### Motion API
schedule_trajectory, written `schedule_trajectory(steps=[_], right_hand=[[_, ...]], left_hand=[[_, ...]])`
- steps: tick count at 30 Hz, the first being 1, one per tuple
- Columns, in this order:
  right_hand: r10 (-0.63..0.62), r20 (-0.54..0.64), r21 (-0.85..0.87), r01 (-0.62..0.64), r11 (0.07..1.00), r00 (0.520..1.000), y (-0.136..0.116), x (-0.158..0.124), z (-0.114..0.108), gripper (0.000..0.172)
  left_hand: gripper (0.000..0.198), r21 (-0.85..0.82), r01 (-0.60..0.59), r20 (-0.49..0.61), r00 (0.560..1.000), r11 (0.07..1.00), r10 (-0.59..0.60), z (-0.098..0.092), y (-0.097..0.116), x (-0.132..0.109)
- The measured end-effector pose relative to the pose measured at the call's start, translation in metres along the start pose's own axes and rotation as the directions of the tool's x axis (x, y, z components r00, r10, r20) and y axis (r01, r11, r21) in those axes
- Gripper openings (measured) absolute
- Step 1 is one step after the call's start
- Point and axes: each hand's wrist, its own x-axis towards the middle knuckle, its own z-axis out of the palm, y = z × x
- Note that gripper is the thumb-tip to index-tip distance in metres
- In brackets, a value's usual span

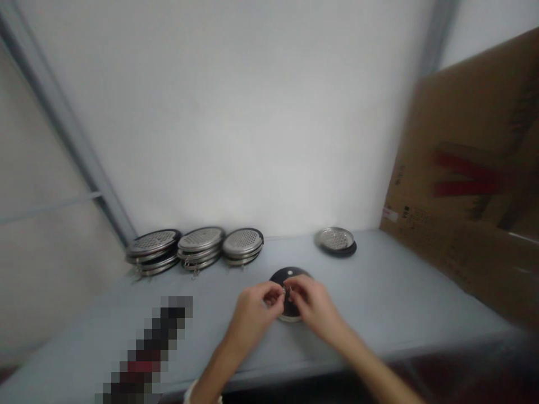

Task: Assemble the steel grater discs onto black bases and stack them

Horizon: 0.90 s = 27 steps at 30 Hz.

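Observation:
Near the front of the table lies a round black disc [289,275] with a pale hole or spot and a light rim, partly covered by my hands. Just above it, my left hand [257,306] is closed in a pinch on a small shiny metal piece [284,290]. My right hand [314,303] pinches a thin, bright metal bit [290,288] right beside it. Whether the two bits are one piece, I cannot tell; they are small and blurred.
Three stacks of round perforated metal discs, the left [154,242], middle [201,240] and right [242,241], stand along the wall with small metal bits hanging off. A perforated disc [336,238] rests on a black one. A cardboard box [463,185] borders the right side.

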Motion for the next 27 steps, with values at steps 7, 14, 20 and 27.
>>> schedule_trajectory(steps=[7, 14, 20, 27], right_hand=[[0.139, 0.037, 0.169, -0.144, 0.975, 0.990, -0.003, -0.001, -0.005, 0.029], [0.122, 0.098, -0.009, -0.122, 0.992, 0.988, -0.012, -0.001, -0.005, 0.012], [0.048, 0.084, -0.141, -0.036, 0.989, 0.995, -0.009, -0.003, -0.005, 0.015], [-0.023, 0.124, -0.209, 0.049, 0.977, 0.992, -0.007, -0.005, -0.005, 0.020]], left_hand=[[0.016, 0.165, -0.017, 0.142, 0.990, 0.986, -0.007, -0.004, -0.008, 0.002], [0.018, 0.232, -0.059, 0.197, 0.980, 0.971, 0.012, -0.003, -0.013, 0.001], [0.019, 0.298, -0.104, 0.248, 0.968, 0.949, 0.028, -0.004, -0.016, 0.001], [0.020, 0.393, -0.105, 0.274, 0.962, 0.914, -0.008, -0.005, -0.015, 0.004]])
